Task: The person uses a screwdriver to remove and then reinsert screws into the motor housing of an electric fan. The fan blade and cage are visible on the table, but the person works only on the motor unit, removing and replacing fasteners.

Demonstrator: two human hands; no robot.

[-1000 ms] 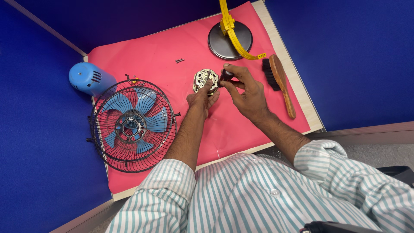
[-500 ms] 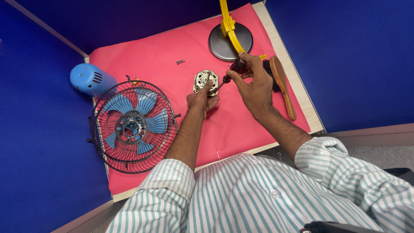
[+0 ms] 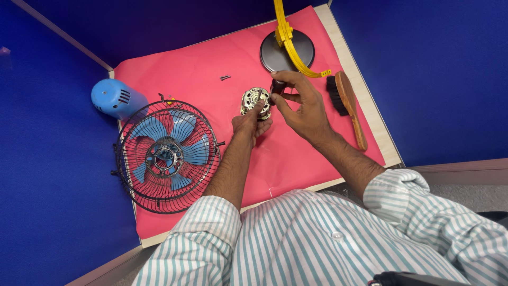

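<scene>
Gripping a small round fan motor (image 3: 256, 101) from its near side, the left hand (image 3: 252, 123) has its fingers curled up around the lower edge of the metal body, thumb and fingertips closed on it. The motor sits near the middle of the pink mat (image 3: 296, 153), a little to the far side, raised slightly off the surface as far as the view shows. The right hand (image 3: 299, 103) comes in from the right, its fingers pinched shut on a short dark tool handle (image 3: 277, 86) whose tip points at the motor's right edge; whether the tip touches a screw is too small to tell.

The motor looks like a dense, stiff lump of stacked steel and copper winding, so it is probably heavy for its size and will not flex. The outer steel rim seems the safe place to hold, as the left hand does; the exposed windings and any thin leads are likely the fragile parts and best kept clear of fingers and tool. Bare metal may be a bit slippery, so a wrap-around grip suits it.

To the left lies the fan cage with blue blades (image 3: 166, 156), and far left of that a blue motor cover (image 3: 114, 98). Two small dark screws (image 3: 225, 78) lie on the far mat. A wooden brush (image 3: 349, 103) rests at the right, beside a round dark base with a yellow bracket (image 3: 288, 42).
</scene>
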